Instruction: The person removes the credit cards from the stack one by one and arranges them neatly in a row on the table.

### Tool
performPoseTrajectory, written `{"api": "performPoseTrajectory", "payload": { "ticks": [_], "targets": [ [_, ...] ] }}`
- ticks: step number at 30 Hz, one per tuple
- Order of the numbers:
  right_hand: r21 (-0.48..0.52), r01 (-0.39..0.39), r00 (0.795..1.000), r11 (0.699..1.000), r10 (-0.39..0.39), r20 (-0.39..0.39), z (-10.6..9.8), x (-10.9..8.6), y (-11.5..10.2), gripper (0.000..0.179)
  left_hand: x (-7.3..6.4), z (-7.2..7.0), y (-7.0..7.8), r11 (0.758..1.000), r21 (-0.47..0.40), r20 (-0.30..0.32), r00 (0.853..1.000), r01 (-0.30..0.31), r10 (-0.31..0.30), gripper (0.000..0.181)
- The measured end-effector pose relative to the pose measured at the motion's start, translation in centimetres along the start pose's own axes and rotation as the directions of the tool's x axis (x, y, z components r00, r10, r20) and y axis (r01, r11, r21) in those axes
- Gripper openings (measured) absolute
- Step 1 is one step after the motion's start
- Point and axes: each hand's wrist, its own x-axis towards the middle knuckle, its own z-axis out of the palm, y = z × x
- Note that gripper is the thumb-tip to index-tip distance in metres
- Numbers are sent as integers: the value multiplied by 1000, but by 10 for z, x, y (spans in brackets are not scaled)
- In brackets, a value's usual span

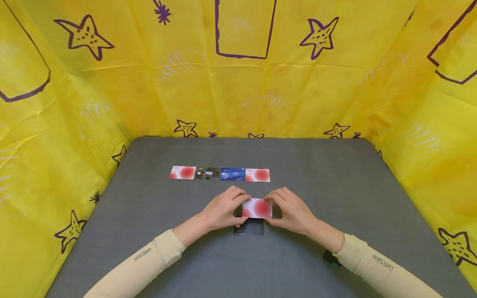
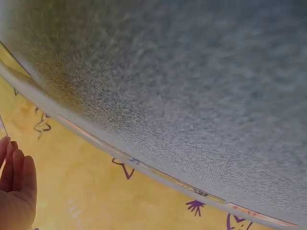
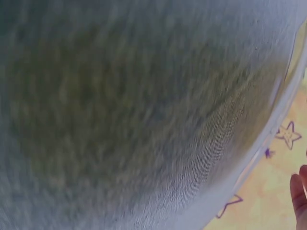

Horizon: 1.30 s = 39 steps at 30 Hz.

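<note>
Both hands hold one white card with red circles (image 1: 257,208) over the middle of the table. My left hand (image 1: 223,210) pinches its left edge between thumb and fingers. At the right edge, my right hand (image 1: 292,212) pinches it the same way. Below it in the head view lies a dark VIP card (image 1: 250,228), its upper part hidden by the held card. In the left wrist view, the left hand (image 2: 18,187) shows at the lower left. Only part of the right hand (image 3: 300,201) enters the right wrist view, at the right edge.
Farther back lies a row: a white-and-red card (image 1: 182,172), a black Vip card (image 1: 208,173), a blue VIP card (image 1: 232,174) and another white-and-red card (image 1: 257,175). The grey table (image 1: 316,165) is enclosed by yellow patterned cloth (image 1: 238,99) behind and at both sides.
</note>
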Motion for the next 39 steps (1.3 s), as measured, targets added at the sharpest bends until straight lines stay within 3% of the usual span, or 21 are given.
{"api": "performPoseTrajectory", "payload": {
  "ticks": [8,17,33,39],
  "targets": [
    [-38,39,999,999,-41,-36,-3,3,16,53,13,6,-8,1000,21,-25,999,-20,21,48],
    [-43,27,999,999,-28,-26,-6,2,40,53,32,18,-19,999,32,-40,999,-35,36,48],
    [-33,-48,998,998,49,36,-17,1,80,54,72,34,-32,996,-21,96,992,85,-82,52],
    [-45,-76,995,996,79,66,-20,-1,94,54,84,45,-38,994,-18,114,987,111,-109,50]
  ]
}}
